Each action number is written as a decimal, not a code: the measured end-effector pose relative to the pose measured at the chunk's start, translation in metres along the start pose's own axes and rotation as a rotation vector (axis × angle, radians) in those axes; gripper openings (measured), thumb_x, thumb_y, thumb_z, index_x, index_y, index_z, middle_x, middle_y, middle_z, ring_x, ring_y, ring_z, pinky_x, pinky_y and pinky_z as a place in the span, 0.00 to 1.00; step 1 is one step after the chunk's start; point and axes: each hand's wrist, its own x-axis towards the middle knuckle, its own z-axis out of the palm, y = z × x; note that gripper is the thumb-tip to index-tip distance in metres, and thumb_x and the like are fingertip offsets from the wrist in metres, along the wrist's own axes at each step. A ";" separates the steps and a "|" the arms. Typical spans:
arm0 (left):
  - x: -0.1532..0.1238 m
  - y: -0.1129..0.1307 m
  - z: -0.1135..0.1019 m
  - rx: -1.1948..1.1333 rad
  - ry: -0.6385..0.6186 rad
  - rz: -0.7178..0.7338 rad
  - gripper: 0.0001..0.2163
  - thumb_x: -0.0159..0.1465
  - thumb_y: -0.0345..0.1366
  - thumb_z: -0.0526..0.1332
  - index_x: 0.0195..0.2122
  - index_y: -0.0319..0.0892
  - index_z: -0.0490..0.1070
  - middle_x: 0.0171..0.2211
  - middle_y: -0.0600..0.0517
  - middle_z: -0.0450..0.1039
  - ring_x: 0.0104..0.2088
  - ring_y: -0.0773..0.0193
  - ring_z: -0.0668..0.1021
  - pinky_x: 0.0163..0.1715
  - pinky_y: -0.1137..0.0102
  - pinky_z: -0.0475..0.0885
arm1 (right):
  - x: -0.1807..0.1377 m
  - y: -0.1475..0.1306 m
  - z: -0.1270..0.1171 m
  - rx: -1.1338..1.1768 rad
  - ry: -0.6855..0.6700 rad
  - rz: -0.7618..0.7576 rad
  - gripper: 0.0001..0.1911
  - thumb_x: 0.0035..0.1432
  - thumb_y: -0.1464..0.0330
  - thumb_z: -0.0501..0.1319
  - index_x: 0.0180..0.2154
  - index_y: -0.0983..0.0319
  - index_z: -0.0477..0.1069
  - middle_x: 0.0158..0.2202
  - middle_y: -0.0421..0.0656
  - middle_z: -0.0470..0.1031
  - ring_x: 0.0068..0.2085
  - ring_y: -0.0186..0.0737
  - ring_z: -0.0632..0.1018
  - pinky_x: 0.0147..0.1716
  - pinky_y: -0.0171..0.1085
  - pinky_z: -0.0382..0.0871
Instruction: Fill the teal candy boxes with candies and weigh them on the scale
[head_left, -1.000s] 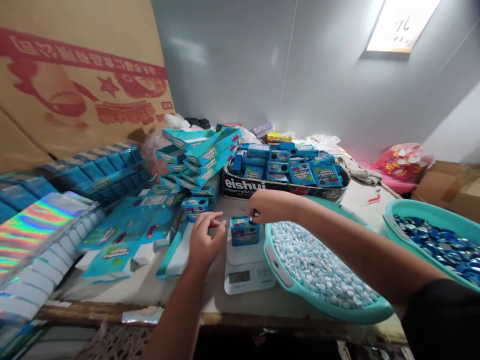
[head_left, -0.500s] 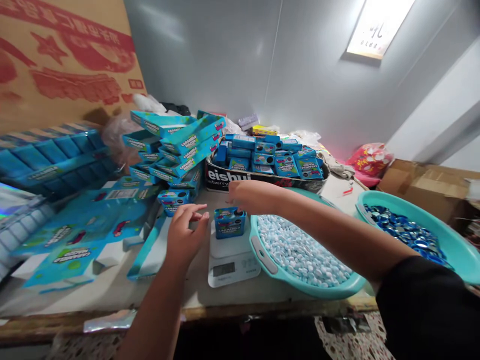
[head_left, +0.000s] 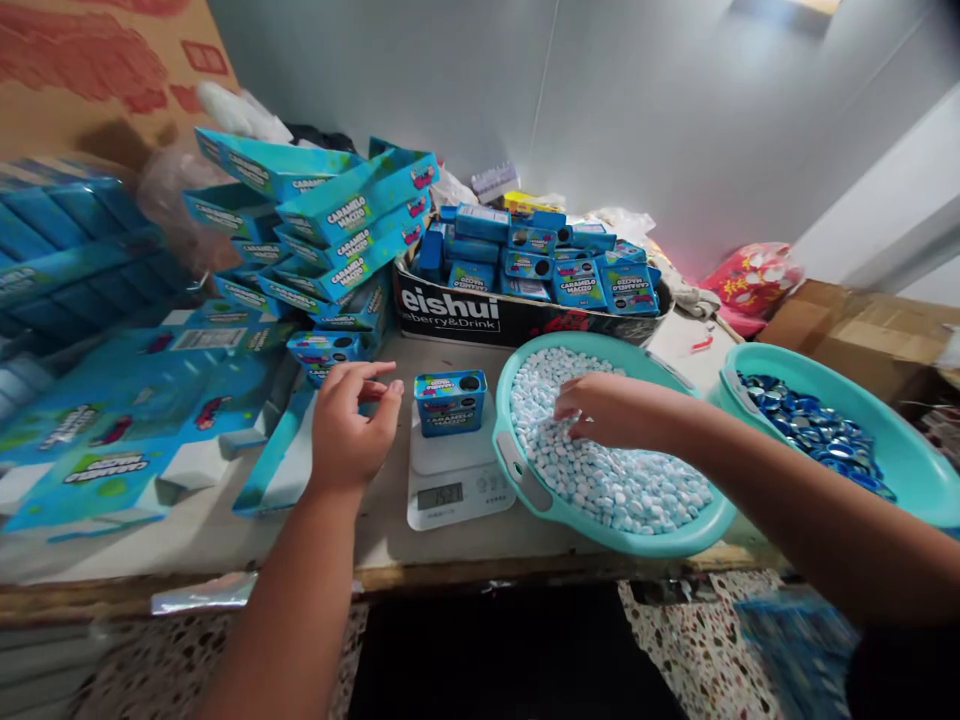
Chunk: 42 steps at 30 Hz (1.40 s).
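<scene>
A small blue candy box [head_left: 450,402] with a round hole in its top stands on a white digital scale [head_left: 457,482]. My left hand [head_left: 351,428] hovers just left of the box, fingers loosely curved and apart, holding nothing. My right hand [head_left: 600,410] reaches into a teal basin [head_left: 523,482] full of small white and pale blue candies [head_left: 622,485]. Its fingertips are bunched together, pointing down onto the candies.
A second teal basin [head_left: 919,495] at the right holds shiny blue caps [head_left: 817,435]. Behind the scale, a black cardboard tray [head_left: 465,315] holds several filled boxes. Blue display cartons [head_left: 345,230] are stacked at the left, above flat cartons [head_left: 112,440]. The table edge [head_left: 450,575] runs in front.
My right hand left the hole of the box on the scale and moved right, down into the candy basin. My left hand stayed beside the box. The camera tilted down.
</scene>
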 end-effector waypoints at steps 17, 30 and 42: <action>0.002 -0.008 -0.001 0.021 -0.053 -0.026 0.09 0.65 0.39 0.61 0.41 0.42 0.76 0.40 0.52 0.74 0.33 0.66 0.77 0.37 0.70 0.74 | 0.003 -0.027 0.005 -0.191 -0.047 0.179 0.09 0.51 0.80 0.59 0.30 0.65 0.77 0.29 0.46 0.76 0.30 0.42 0.73 0.27 0.37 0.56; 0.002 -0.009 -0.002 -0.018 -0.054 -0.031 0.09 0.63 0.33 0.57 0.40 0.41 0.76 0.38 0.50 0.74 0.35 0.64 0.78 0.39 0.69 0.75 | 0.026 -0.033 -0.042 0.058 0.446 -0.127 0.11 0.52 0.82 0.58 0.30 0.65 0.76 0.32 0.42 0.73 0.34 0.36 0.70 0.35 0.33 0.60; 0.000 -0.012 -0.001 -0.044 -0.135 -0.097 0.12 0.59 0.31 0.55 0.42 0.43 0.74 0.40 0.50 0.75 0.36 0.61 0.79 0.39 0.65 0.76 | 0.064 -0.051 -0.041 0.043 0.409 -0.196 0.09 0.59 0.82 0.61 0.39 0.68 0.78 0.41 0.49 0.77 0.41 0.42 0.75 0.40 0.35 0.64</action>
